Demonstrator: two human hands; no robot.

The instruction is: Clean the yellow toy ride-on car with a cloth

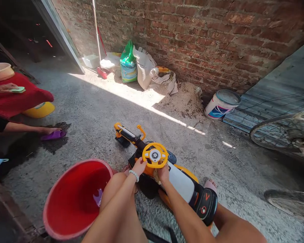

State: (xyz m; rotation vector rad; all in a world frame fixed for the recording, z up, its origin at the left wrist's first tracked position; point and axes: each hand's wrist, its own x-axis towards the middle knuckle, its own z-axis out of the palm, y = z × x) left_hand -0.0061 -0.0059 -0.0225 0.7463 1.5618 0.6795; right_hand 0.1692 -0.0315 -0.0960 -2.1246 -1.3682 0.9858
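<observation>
On a sunlit concrete floor (218,162) beside a red tub (73,199), a crouching person's left hand (139,166) closes its fingers on the yellow steering wheel (155,155) of a toy ride-on car (182,184). The right hand (163,173) sits under the wheel, fingers hidden. It looks like rigid, light plastic that probably rolls, so the body offers the steadier hold.

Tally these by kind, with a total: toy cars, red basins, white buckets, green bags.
Toy car: 1
Red basin: 1
White bucket: 1
Green bag: 1
Total: 4
</observation>
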